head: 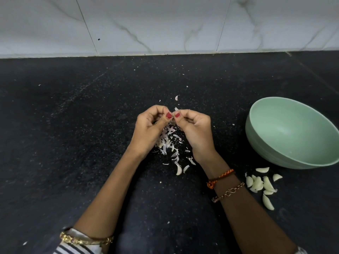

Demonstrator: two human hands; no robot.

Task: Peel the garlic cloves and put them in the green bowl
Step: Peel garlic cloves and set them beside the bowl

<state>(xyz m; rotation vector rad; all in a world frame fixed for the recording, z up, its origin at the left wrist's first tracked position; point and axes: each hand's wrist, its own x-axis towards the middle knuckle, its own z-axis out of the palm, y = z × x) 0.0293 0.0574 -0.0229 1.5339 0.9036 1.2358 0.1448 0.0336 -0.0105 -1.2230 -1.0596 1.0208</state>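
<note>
Just left of the green bowl [293,132], over the black counter [73,143], both hands met thumb to thumb. Left hand [149,129] had fingers curled, grip pinching a small garlic clove [173,116] at the thumb tip; right hand [196,131] likewise curled, thumb and fingers pinching the same bit, a scrap of skin poking up above the nails. The clove was mostly hidden, so how far it was peeled was unclear. Under the hands, left of the bowl, lay a pile of papery peels [169,142], with a couple of pale pieces [178,169] at its near end; peeled or not, cannot tell. Near side of the bowl, just beside its base, a cluster of peeled cloves [260,184] sat on the counter, not in the bowl. Bowl interior looked bare from this angle. Right wrist wore an orange thread band [220,177] and a chain bracelet [229,192]; left forearm a gold bangle [86,240]. White marble wall [165,24] stood behind the bowl.
</note>
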